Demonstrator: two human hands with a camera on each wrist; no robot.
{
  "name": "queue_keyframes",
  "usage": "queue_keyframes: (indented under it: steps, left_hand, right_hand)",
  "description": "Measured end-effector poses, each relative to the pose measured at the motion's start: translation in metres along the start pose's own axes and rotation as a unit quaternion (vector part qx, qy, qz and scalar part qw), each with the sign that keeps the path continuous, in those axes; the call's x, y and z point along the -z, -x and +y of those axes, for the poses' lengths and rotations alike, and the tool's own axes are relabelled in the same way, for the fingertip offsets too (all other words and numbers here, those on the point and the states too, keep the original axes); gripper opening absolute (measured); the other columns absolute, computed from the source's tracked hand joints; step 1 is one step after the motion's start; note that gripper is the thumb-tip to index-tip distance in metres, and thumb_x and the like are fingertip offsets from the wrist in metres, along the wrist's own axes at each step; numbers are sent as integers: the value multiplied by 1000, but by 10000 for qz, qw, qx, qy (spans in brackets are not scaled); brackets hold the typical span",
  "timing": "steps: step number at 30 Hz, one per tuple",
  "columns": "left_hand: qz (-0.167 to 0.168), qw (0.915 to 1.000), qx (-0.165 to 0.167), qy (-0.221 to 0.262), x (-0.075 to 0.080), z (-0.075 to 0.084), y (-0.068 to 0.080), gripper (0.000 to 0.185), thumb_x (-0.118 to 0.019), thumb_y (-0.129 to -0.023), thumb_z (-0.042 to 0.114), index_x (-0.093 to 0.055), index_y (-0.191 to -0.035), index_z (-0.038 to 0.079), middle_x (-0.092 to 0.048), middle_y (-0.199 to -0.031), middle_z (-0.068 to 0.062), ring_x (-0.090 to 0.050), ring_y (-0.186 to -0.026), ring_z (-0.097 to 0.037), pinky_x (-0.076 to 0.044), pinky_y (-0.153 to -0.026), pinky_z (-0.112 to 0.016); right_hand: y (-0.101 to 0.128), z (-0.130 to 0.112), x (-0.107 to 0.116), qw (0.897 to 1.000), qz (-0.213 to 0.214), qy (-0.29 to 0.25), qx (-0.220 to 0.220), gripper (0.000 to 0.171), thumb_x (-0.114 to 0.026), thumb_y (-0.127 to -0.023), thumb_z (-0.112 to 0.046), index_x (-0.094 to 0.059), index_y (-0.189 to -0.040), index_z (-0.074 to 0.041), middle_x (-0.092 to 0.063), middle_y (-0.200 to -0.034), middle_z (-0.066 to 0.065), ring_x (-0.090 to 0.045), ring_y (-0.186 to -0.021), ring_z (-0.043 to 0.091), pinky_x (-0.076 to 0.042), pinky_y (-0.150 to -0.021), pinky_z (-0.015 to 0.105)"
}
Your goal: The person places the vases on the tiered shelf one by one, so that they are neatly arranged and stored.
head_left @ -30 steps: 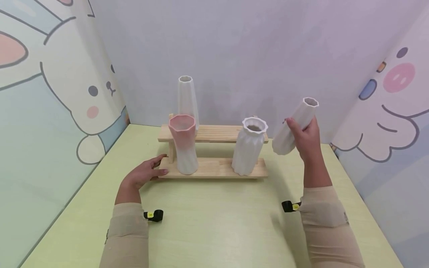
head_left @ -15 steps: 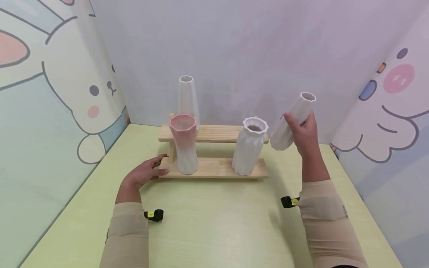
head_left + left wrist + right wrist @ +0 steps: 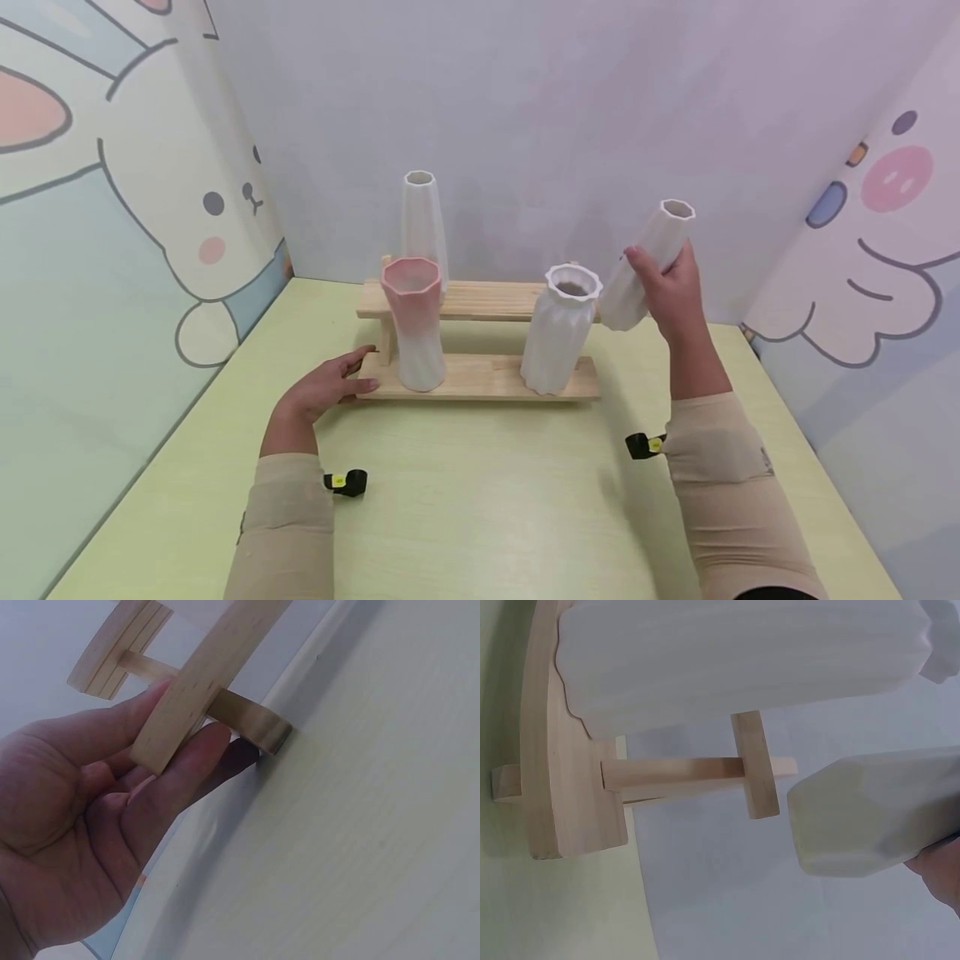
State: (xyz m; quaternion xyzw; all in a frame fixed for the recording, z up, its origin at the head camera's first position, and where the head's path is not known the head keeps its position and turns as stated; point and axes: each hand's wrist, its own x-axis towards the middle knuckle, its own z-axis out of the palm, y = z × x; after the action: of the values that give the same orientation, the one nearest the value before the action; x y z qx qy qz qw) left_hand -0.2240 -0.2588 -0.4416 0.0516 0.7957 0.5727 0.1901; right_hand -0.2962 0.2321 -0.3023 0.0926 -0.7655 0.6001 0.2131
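Note:
My left hand [image 3: 322,390] grips the left end of the lower board of a two-tier wooden stand [image 3: 480,377]. In the left wrist view, thumb and fingers pinch that board end [image 3: 187,701] from both sides. My right hand [image 3: 677,292] holds a white faceted vase [image 3: 624,296] around its body, tilted with its mouth up and to the right. It hangs in the air by the upper board's right end; in the right wrist view the vase's base [image 3: 840,817] faces that board end [image 3: 756,769] across a small gap.
On the lower board stand a pink-and-white vase [image 3: 418,342] at left and a white ribbed vase [image 3: 557,346] at right, close to the held one. A tall white vase [image 3: 422,221] stands on the upper board's left. Behind rises a pale wall [image 3: 510,125].
My right hand has carried the white vase left and upward, closer to the upper board, and it leans a little less. My left hand keeps its grip on the stand.

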Motion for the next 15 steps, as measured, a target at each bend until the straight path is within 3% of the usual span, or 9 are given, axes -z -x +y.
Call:
queue_keyframes:
  steps: [6, 15]
  left_hand:
    - [-5, 10000, 40, -25, -1, 9, 6, 75, -65, -87, 25, -23, -148, 17, -20, -152, -8, -47, -118, -28, -40, -96, -46]
    - [0, 10000, 43, 45, -1, 4, 1, 74, -66, -87, 25, -24, -147, 21, -20, -151, -7, -49, -116, -27, -41, -95, -45]
  right_hand:
    - [-4, 1, -5, 9998, -124, -81, 114, 52, -67, -84, -34, -41, -126, -15, -51, -107, 6, -54, -95, 21, -47, -77, 37]
    - [-9, 0, -14, 9995, -259, -100, 165, 53, -66, -85, -36, -40, -125, -14, -51, -105, 6, -54, -94, 21, -48, -76, 36]
